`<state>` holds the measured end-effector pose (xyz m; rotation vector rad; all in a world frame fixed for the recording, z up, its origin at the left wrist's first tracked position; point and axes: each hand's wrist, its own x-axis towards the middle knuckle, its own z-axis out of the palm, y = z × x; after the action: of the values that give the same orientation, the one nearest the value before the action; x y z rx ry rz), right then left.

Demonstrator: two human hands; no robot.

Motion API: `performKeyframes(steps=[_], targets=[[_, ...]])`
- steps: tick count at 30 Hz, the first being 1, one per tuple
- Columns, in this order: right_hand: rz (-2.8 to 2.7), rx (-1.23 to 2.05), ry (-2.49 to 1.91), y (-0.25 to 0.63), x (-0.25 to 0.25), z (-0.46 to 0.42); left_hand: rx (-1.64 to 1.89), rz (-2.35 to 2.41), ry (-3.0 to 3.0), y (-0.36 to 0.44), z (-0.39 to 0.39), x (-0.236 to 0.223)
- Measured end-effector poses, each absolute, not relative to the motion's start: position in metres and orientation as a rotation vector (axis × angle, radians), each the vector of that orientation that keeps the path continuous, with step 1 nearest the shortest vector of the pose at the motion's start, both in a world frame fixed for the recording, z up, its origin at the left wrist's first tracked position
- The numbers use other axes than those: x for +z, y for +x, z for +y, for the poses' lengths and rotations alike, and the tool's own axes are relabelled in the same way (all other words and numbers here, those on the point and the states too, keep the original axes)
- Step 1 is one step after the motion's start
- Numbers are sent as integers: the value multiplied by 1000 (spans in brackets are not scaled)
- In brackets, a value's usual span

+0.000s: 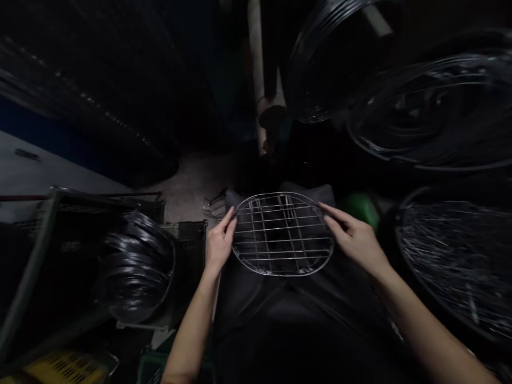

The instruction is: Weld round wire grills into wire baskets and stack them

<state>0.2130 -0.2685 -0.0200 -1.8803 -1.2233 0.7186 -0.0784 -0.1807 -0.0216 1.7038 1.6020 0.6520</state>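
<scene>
In a dim room with a pale floor (192,173), between a crate (88,201) and a tub (395,245) of wires (456,261), the left hand (220,242) and right hand (357,236) pinch opposite edges of a wire rack (280,229) over the lap (256,304).

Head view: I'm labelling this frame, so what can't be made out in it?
All in the head view:
Silvery rounded wire rack: small rim sections, covered by the left hand and right hand.
Rounded green object: full shape, partly behind the right hand.
Yellow slotted object: lower part, cut off by the bottom edge.
Thin silvery metal pieces: too blurred to count; cut off by the right edge.
</scene>
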Motion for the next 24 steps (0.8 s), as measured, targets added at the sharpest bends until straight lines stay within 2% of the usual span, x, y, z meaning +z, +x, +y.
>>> performKeyframes(steps=[5, 12, 24], targets=[[-1046, 692, -1920, 210, -20, -268, 687, 1559, 1676, -80, -175, -13], [-1153, 637, -1933, 210, -19, -268, 530, 1611, 1775, -79, -178, -23], [-1066, 759, -1831, 207, -40, -264, 681, 1573, 1593, -74, -190, -49]])
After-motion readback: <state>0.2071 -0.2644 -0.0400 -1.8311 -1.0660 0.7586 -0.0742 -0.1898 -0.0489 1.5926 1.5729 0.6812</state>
